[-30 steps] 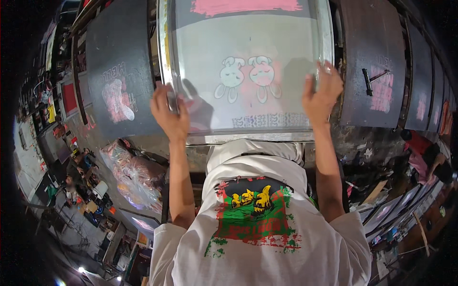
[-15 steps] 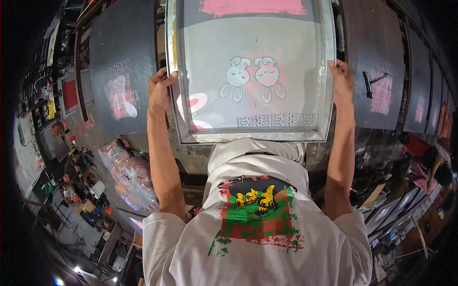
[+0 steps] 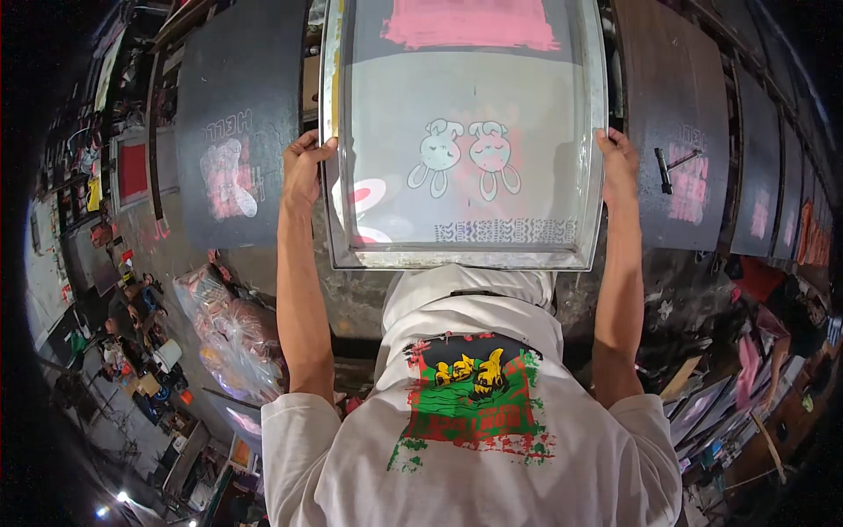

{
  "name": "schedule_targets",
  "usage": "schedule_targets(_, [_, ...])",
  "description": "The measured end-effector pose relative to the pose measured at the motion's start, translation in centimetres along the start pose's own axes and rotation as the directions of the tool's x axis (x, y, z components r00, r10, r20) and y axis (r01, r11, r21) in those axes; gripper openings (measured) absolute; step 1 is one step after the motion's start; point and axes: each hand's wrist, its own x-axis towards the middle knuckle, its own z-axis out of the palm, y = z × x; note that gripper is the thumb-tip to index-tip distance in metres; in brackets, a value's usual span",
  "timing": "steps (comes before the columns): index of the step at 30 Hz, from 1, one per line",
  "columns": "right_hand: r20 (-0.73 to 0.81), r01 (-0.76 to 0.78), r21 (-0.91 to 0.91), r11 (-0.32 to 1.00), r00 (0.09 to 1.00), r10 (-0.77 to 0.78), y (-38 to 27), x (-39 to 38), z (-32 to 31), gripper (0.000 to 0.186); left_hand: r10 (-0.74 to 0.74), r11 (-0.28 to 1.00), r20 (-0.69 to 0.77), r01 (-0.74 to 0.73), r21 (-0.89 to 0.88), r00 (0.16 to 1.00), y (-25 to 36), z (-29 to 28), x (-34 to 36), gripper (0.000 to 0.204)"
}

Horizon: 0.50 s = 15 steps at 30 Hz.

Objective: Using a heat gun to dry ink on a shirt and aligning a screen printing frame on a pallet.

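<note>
Nearest, at lower centre, is the person's white T-shirt (image 3: 492,487), its back print (image 3: 479,391) showing yellow figures on green and a line of red lettering beneath them. Beyond it, at upper centre, a metal-framed printing screen (image 3: 461,261) sits between the two hands. The left hand (image 3: 303,167) is mostly closed on the left rail, thumb on top and fingers curled around the outer side; the right hand (image 3: 621,167) grips the opposite rail in the same way, thumb on the edge.

The screen's pale mesh carries two upside-down rabbit faces (image 3: 465,154) near its middle. Under them, toward the bottom rail, runs a row of dark, letter-like marks (image 3: 505,231), too stylised to make out. A white and pink rounded shape (image 3: 364,195) shows at the lower-left corner, and a broad pink patch (image 3: 470,22) at the top of the frame.

At upper left, a dark board (image 3: 241,66) bears outlined capitals over a pink and white print; at upper right, another dark board (image 3: 672,88) has similar outlined letters, with a black tool (image 3: 664,169) against its pink print. Farther off, a clear plastic bag (image 3: 230,329) lies at centre left.
</note>
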Motion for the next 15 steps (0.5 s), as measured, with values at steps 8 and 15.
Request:
schedule_targets(8, [0.078,0.469,-0.518,0.715,0.859,-0.507,-2.5,-1.1,-1.0,0.035,0.168,0.954,0.012,-0.166,0.250,0.986,0.2,-0.5,0.2,0.050])
schedule_targets(15, [-0.071,0.013,-0.988,0.154,0.848,-0.526,-4.6,-0.7,-11.2,0.040,0.570,0.557,0.040,-0.423,0.715,0.820,2.1,3.3,-1.3,0.058])
